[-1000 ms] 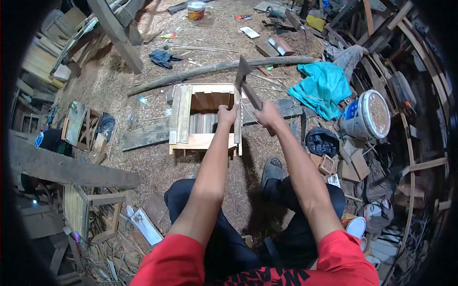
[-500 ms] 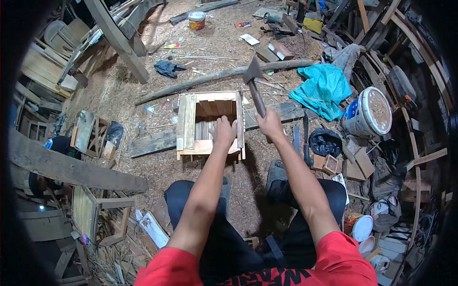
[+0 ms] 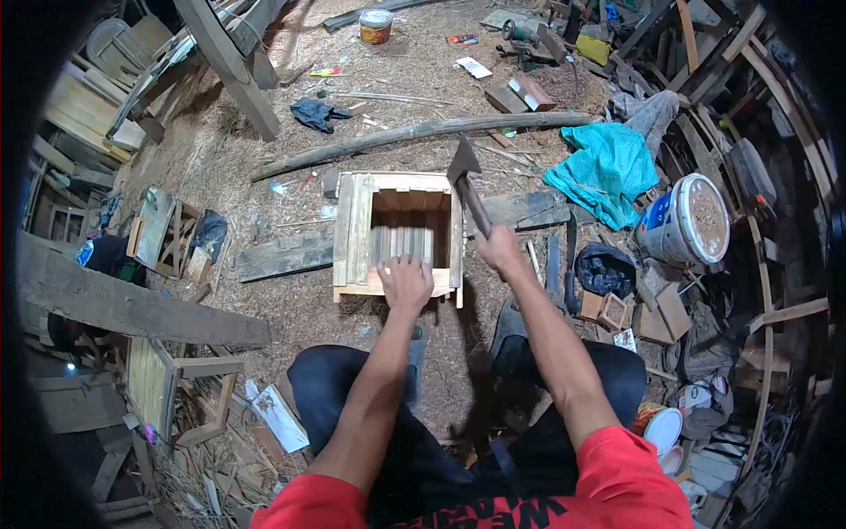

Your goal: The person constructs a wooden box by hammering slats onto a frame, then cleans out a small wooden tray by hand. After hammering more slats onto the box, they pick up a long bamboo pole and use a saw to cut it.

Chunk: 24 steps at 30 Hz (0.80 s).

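Note:
A wooden box [image 3: 355,229] made of slats stands on the ground in front of me, its top partly uncovered and its inside showing. My left hand [image 3: 406,280] rests on the near rim of this box, fingers spread and pointing inward. Wrapped round the handle of a hatchet [image 3: 474,201] is my right hand [image 3: 499,251], just right of the box. The hatchet's head points up and away from me, overlapping the box's far right corner in this view.
A dark plank [image 3: 286,257] lies by the box, and a long pole [image 3: 388,138] crosses the ground behind it. To the right are a teal sheet [image 3: 608,167], a white bucket [image 3: 683,220] and a black bag [image 3: 606,270]. A post [image 3: 231,75] and a beam [image 3: 132,300] stand left.
My left hand has drawn back from over the box opening to its near rim. My right hand still holds the hatchet, slightly lower. The view has shifted a little.

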Each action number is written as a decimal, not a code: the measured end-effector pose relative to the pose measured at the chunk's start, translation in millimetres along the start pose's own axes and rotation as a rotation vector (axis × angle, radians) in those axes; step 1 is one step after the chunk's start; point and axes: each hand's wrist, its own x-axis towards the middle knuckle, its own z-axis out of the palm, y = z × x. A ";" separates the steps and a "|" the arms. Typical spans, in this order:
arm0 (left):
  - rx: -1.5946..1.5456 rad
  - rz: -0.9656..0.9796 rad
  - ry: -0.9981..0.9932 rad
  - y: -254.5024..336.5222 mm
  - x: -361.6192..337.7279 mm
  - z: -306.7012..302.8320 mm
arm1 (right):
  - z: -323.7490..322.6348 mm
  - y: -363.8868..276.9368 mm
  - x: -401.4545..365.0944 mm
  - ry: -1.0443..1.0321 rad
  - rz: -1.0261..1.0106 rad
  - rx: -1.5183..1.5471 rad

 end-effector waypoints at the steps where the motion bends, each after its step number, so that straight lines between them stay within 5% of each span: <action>1: 0.002 0.006 -0.012 -3.2 8.7 -1.4 | 3.1 1.5 4.7 -0.052 0.035 -0.024; 4: -0.027 -0.013 -0.024 -4.5 15.5 0.1 | 5.6 -9.6 7.1 0.172 -0.069 0.053; 9: -0.026 -0.009 -0.032 -3.8 19.5 -2.7 | -27.1 -55.5 11.2 0.267 -0.168 0.323; 12: -0.041 -0.034 -0.039 -5.2 22.1 -0.7 | -6.3 -35.7 9.1 0.215 -0.086 0.265; 13: -0.036 -0.037 -0.034 -4.8 24.4 -1.6 | -7.4 -24.0 8.2 -0.010 -0.002 -0.051; 16: -0.044 -0.040 -0.037 1.9 33.7 -8.4 | -25.9 -15.9 18.3 -0.269 0.178 0.008; 20: -0.052 -0.058 -0.036 1.3 27.5 -7.9 | -30.6 -26.9 12.8 0.157 -0.112 0.096; 24: -0.051 -0.047 -0.039 -0.5 27.7 -6.0 | -31.5 -53.2 8.4 0.270 -0.172 0.283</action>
